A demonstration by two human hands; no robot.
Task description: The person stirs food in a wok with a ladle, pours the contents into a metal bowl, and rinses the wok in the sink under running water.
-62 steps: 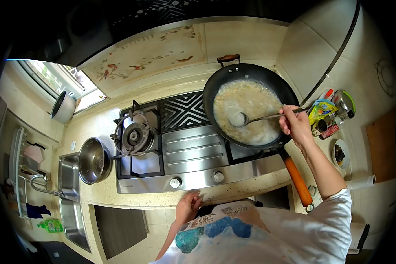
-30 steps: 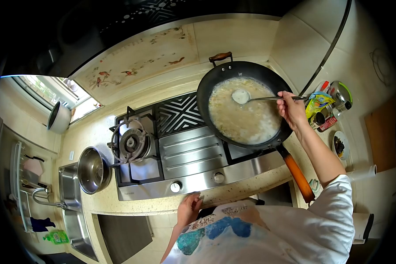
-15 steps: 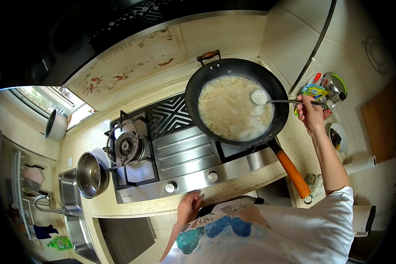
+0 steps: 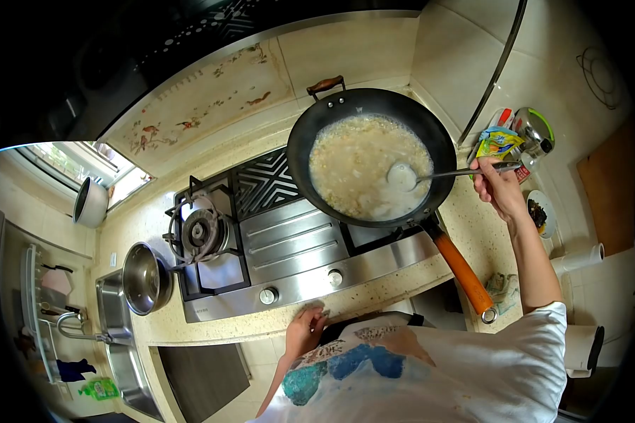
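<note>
Ladle (long, grey metal) [image 4: 450, 173] runs ~L from R hand [image 4: 499, 187], clamped on its handle, bowl in cloudy broth [image 4: 360, 158] in round black wok [image 4: 442, 149]; L hand [image 4: 305, 328] farther, half-curled, grip unclear.

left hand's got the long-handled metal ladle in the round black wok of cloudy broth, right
Not the left hand: the head view shows the right hand holding the long-handled metal ladle in the round black wok of cloudy broth.
</note>
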